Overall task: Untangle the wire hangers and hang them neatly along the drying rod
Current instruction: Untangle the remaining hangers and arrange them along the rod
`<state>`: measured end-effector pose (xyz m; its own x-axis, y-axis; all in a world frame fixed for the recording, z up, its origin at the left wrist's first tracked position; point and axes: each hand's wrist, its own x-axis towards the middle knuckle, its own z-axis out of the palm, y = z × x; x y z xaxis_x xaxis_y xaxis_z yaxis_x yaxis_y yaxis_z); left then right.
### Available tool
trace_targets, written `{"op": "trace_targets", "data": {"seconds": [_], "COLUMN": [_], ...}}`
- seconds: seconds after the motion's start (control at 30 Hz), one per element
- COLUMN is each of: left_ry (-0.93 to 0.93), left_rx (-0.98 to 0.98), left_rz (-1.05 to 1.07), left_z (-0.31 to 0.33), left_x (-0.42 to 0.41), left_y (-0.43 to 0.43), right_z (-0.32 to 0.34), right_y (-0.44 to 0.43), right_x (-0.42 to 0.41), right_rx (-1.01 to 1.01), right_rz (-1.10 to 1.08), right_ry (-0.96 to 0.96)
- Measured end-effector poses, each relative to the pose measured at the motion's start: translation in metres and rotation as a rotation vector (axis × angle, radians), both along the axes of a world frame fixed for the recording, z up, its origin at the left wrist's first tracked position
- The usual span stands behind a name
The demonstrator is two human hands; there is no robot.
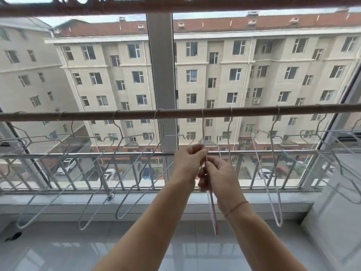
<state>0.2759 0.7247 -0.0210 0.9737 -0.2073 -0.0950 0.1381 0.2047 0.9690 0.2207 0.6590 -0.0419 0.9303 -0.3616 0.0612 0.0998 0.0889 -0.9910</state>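
Note:
A brown drying rod [136, 114] runs across the window at mid height. Several white wire hangers hang from it by their hooks, spread to left and right. One hanger [212, 210] hangs edge-on in the middle, its hook over the rod. My left hand [188, 163] pinches this hanger's neck just below the hook. My right hand [218, 177] grips the same hanger slightly lower, fingers curled round the wire. Another hanger [273, 192] hangs edge-on to the right.
A metal railing [78, 155] and window glass stand behind the rod, with a grey window post [162, 65] in the middle. A second bar [175, 6] crosses overhead. A white ledge [58, 200] runs below the railing, tiled floor beneath.

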Motion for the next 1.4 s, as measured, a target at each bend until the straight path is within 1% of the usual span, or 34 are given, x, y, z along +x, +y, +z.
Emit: {"op": "trace_targets", "data": {"seconds": [0.1, 0.17, 0.27, 0.33, 0.4, 0.43, 0.47, 0.53, 0.6, 0.7, 0.77, 0.83, 0.9, 0.97, 1.03, 1.17, 1.3, 1.4], "left_ry": [-0.075, -0.213, -0.466, -0.568, -0.605, -0.595, -0.553, -0.41, -0.3, -0.206, -0.142, -0.084, -0.055, -0.04, -0.038, -0.041, -0.013, 0.002], "left_rx": [0.043, 0.088, 0.161, 0.291, 0.493, 0.583, 0.634, 0.613, 0.538, 0.429, 0.383, 0.355, 0.313, 0.254, 0.225, 0.176, 0.141, 0.13], "left_rz": [0.038, 0.092, 0.221, 0.354, 0.477, 0.496, 0.476, 0.375, 0.296, 0.201, 0.119, 0.016, -0.061, -0.105, -0.13, -0.122, -0.081, -0.071], "left_z": [-0.003, -0.003, 0.002, 0.006, 0.005, 0.004, 0.001, -0.004, -0.008, -0.011, -0.007, -0.003, -0.002, -0.003, -0.004, 0.001, 0.006, 0.001], "left_x": [-0.008, -0.015, -0.025, -0.026, -0.022, -0.019, -0.015, -0.006, 0.001, 0.008, 0.011, 0.014, 0.017, 0.019, 0.025, 0.046, 0.065, 0.074], "left_y": [0.008, 0.02, 0.045, 0.061, 0.074, 0.08, 0.085, 0.092, 0.097, 0.101, 0.104, 0.106, 0.107, 0.109, 0.112, 0.115, 0.112, 0.109], "right_z": [-0.002, -0.004, -0.006, -0.004, -0.001, 0.001, 0.003, 0.007, 0.006, -0.004, -0.013, -0.022, -0.028, -0.031, -0.032, -0.021, -0.011, -0.012], "right_y": [-0.002, -0.004, -0.011, -0.012, -0.007, -0.002, 0.004, 0.019, 0.035, 0.058, 0.073, 0.086, 0.096, 0.104, 0.11, 0.115, 0.112, 0.109], "right_x": [-0.003, -0.005, -0.014, -0.023, -0.033, -0.038, -0.043, -0.052, -0.053, -0.037, -0.022, -0.012, -0.006, -0.001, 0.004, 0.022, 0.046, 0.054], "right_rx": [0.013, -0.019, -0.262, -0.334, -0.396, -0.435, -0.464, -0.484, -0.481, -0.481, -0.487, -0.491, -0.477, -0.412, -0.395, -0.376, -0.311, -0.31], "right_rz": [0.001, -0.005, -0.031, -0.051, -0.084, -0.11, -0.134, -0.142, -0.074, 0.087, 0.108, 0.087, 0.034, -0.023, -0.068, -0.115, -0.076, -0.069], "right_ry": [0.022, 0.03, 0.054, 0.016, -0.043, -0.079, -0.134, -0.258, -0.291, -0.146, 0.001, 0.089, 0.107, 0.084, 0.044, 0.011, 0.062, 0.099]}}
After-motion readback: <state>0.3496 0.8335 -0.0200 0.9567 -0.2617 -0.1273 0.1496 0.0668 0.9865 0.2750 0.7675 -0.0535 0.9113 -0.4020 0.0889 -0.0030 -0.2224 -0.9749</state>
